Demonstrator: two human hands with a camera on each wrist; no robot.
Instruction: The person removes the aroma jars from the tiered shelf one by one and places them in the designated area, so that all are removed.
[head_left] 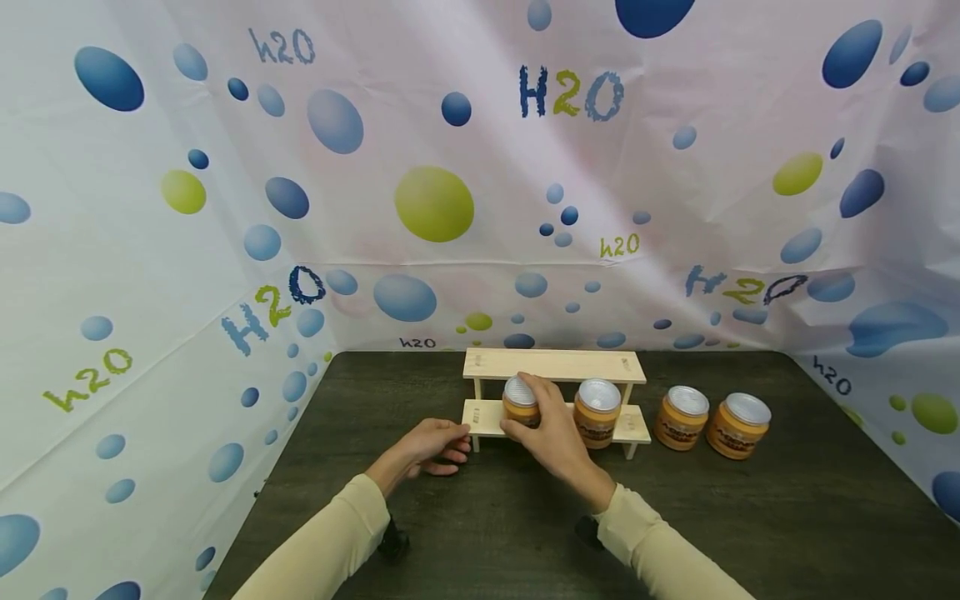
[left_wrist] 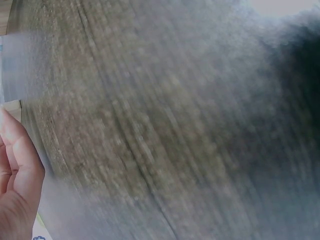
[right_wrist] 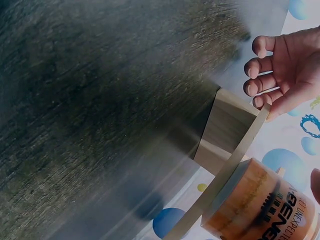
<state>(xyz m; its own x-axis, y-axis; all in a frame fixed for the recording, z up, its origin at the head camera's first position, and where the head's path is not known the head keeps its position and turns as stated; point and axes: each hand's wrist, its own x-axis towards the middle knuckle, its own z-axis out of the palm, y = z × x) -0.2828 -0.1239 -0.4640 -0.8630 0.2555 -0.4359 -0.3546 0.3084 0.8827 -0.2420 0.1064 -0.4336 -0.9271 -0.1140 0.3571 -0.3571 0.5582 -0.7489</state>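
A two-tier light wooden rack (head_left: 553, 364) stands on the dark table. Its lower shelf holds two orange jars with silvery lids. My right hand (head_left: 555, 437) grips the left jar (head_left: 519, 412) around its side; the other jar (head_left: 597, 414) stands just right of that hand. At the lower shelf's left end, my left hand (head_left: 429, 448) pinches the corner between thumb and fingers. The right wrist view shows the gripped jar (right_wrist: 262, 202) upon the shelf edge (right_wrist: 239, 150), with the left hand (right_wrist: 295, 65) at its end. In the left wrist view only part of the left hand (left_wrist: 21, 175) appears.
Two more orange jars, one (head_left: 682, 418) nearer the rack and one (head_left: 738, 426) farther right, stand on the dark table (head_left: 465, 533). A white sheet (head_left: 495, 150) with blue and green spots rises behind and at both sides.
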